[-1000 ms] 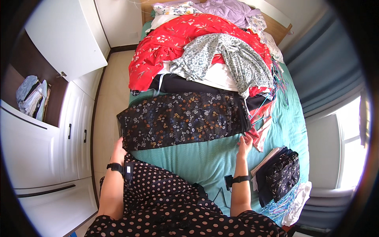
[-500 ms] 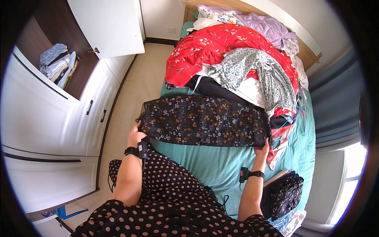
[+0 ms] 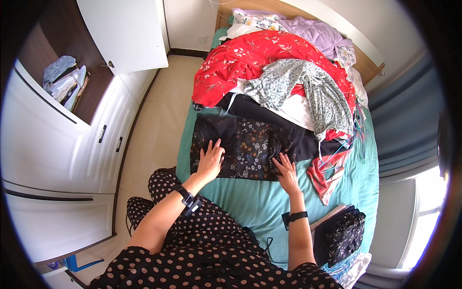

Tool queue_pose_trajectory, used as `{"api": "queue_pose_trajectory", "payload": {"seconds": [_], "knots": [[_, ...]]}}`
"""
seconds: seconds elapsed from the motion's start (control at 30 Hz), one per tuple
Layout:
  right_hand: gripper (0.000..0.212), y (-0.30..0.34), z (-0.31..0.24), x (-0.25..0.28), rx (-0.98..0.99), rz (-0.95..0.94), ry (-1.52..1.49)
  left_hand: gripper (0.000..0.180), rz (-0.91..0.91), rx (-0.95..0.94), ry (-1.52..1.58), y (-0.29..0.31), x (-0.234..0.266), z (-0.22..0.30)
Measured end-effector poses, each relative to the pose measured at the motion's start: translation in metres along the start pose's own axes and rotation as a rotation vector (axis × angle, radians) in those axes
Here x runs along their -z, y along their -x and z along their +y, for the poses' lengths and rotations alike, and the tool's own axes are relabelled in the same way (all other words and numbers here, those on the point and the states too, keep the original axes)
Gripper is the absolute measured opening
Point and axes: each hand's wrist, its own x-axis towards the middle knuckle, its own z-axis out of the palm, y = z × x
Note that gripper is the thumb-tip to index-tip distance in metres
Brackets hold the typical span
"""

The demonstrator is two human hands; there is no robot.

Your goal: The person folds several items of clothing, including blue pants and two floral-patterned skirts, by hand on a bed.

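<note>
A black garment of thin floral cloth (image 3: 252, 144) lies across the teal bed sheet (image 3: 231, 197), both its ends folded inward over the flowered middle. On its left folded part rests my left hand (image 3: 210, 161), fingers spread and pressing on the fabric. My right hand (image 3: 288, 174) lies on the right folded part, its fingers stretched out too. Neither hand grips the cloth. The garment's exact kind cannot be told while it is folded. Just beyond it is a plain black piece of clothing (image 3: 260, 111).
A red floral garment (image 3: 221, 72) and a grey-green floral top (image 3: 274, 82) are heaped farther up the bed. Hangers (image 3: 360, 127) lie at the right. Folded dark clothes (image 3: 344, 236) are stacked near my right arm. An open wardrobe (image 3: 91, 96) stands left, holding folded clothes (image 3: 65, 79).
The floral garment was stretched wide between both hands. Now its ends are folded inward, my hands are closer together, let go of its edges and lie flat on top.
</note>
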Motion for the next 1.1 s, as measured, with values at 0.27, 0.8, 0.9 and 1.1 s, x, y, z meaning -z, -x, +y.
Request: {"api": "queue_pose_trajectory", "payload": {"seconds": [0.27, 0.8, 0.9, 1.1], "knots": [[0.056, 0.011, 0.005, 0.013, 0.028, 0.163, -0.103, 0.055, 0.078, -0.009, 0.043, 0.0, 0.019, 0.024], [0.056, -0.012, 0.058, -0.025, -0.664, 0.42, -0.247, 0.074, -0.264, 0.079, -0.045, 0.003, 0.0, 0.02], [0.065, -0.021, 0.074, -0.025, -0.699, 0.311, -0.406, 0.065, -0.263, 0.046, 0.114, -0.002, -0.005, 0.019], [0.061, -0.045, -0.027, 0.031, -0.537, 0.283, -0.075, 0.056, -0.213, 0.253, 1.076, -0.007, 0.0, -0.012]]}}
